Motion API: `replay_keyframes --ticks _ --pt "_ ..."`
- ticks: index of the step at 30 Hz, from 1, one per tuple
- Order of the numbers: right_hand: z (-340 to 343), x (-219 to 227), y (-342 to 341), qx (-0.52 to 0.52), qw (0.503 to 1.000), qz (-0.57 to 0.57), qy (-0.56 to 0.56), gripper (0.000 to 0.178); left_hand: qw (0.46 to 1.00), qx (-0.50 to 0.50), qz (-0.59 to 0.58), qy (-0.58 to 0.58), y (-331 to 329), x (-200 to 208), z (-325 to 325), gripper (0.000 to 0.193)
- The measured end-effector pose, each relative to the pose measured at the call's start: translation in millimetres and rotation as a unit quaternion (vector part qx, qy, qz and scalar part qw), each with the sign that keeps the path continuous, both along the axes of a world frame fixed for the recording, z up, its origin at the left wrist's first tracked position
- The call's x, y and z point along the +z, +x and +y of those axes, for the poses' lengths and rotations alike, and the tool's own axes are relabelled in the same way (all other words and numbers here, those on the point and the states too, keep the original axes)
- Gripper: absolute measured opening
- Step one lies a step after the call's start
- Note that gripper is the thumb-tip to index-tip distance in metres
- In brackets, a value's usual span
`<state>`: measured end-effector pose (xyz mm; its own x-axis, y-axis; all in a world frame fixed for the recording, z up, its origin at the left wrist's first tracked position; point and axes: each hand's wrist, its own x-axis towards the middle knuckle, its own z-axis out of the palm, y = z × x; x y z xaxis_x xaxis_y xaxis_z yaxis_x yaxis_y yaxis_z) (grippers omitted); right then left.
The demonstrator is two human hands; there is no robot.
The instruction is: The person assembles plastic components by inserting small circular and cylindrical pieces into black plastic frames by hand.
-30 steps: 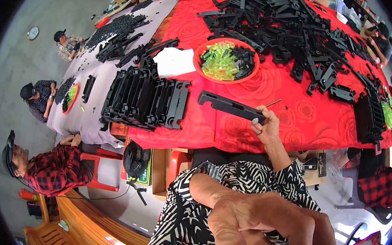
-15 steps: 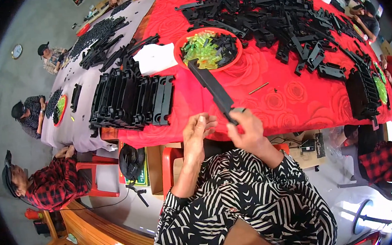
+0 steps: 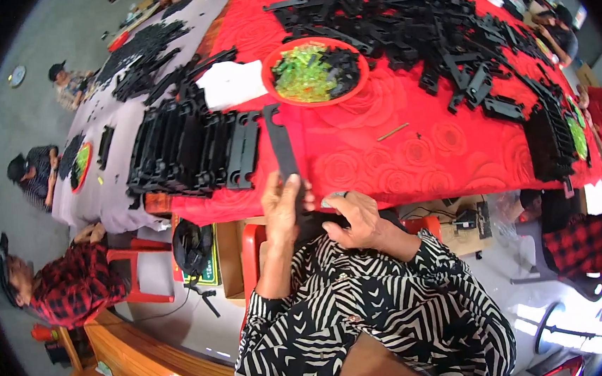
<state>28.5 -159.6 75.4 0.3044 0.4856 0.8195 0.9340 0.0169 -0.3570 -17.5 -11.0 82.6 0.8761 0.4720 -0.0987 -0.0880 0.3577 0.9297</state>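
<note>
A long, flat black plastic part [image 3: 283,145] with a notched far end stands tilted up in my left hand [image 3: 283,207], held between thumb and fingers. My right hand [image 3: 356,220] is apart from it, just to the right by the table's near edge, its fingers curled in. A small greenish-grey spot shows at its fingers; what it holds, if anything, I cannot make out. Beyond the hands sits a red bowl [image 3: 358,88] with green-yellow translucent pieces [image 3: 300,75] and small black pieces [image 3: 343,70]. Left of the held part stands a row of stacked black parts [image 3: 185,151].
A big heap of loose black parts [image 3: 401,21] covers the far side of the red cloth [image 3: 355,152]. White paper [image 3: 231,84] lies left of the bowl, a thin stick [image 3: 393,132] to its right. More stacked parts [image 3: 551,146] stand far right. Other people sit at both sides.
The black part has passed from my right hand to my left and moved left, now more upright. My right hand has drawn back and down. The view has shifted slightly.
</note>
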Motion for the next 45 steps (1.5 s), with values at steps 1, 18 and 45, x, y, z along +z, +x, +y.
replay_keyframes --ticks 1,18,45 --pt "0 -6 6 -0.015 1.000 0.009 0.027 0.043 1.000 -0.004 0.002 -0.006 1 -4 2 0.014" --pt "7 -77 52 -0.090 0.980 0.172 -0.035 0.010 0.962 -0.167 -0.001 -0.215 3 -30 11 0.045" --pt "8 -75 49 -0.115 0.984 0.118 -0.067 0.013 0.986 -0.142 0.087 -0.006 5 -43 2 0.030"
